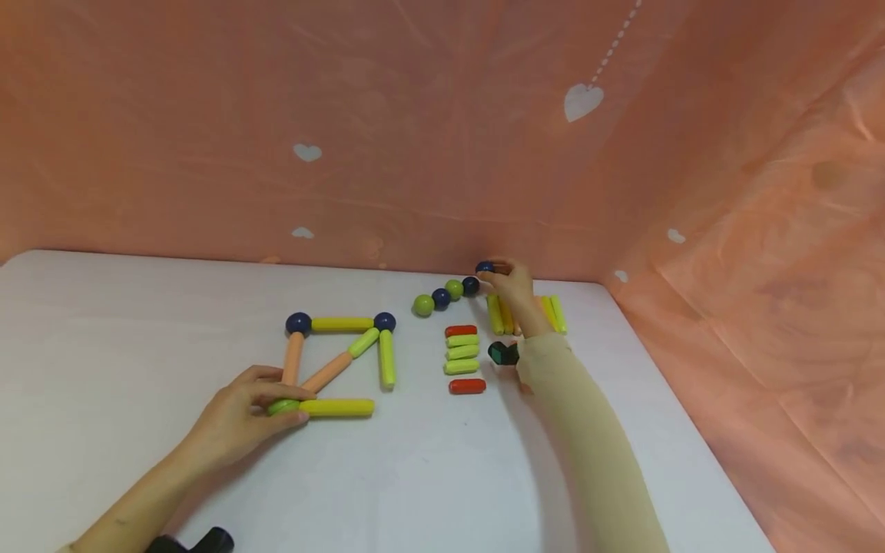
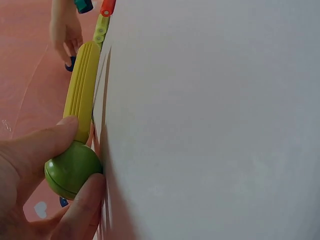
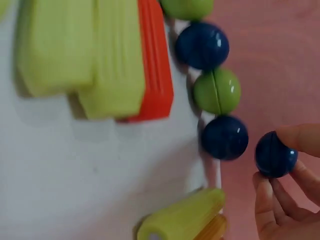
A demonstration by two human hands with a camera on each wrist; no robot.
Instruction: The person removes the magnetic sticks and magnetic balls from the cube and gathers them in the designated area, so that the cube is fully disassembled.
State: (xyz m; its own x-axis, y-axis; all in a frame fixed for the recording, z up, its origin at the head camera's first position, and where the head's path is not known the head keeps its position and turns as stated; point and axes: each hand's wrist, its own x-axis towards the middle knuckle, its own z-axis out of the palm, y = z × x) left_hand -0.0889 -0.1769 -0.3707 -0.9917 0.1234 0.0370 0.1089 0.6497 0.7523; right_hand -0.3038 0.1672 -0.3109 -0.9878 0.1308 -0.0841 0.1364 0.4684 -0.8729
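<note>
My left hand (image 1: 235,415) grips a green ball (image 2: 72,170) at the near left corner of a flat frame of magnetic sticks and balls. Its thumb lies along the yellow stick (image 1: 339,408) that runs right from that ball. Two orange sticks also lead away from this corner; blue balls (image 1: 298,323) join the far side. Over at the back right, my right hand (image 1: 513,288) pinches a dark blue ball (image 3: 276,155) between thumb and fingers. It is apart from the end of a row of green and blue balls (image 3: 225,137).
Short green and red sticks (image 1: 462,353) lie stacked in a column right of the frame. Longer yellow, green and orange sticks (image 1: 495,315) lie partly behind the right wrist. A pink cloth (image 1: 442,153) hangs behind the white table (image 1: 415,491).
</note>
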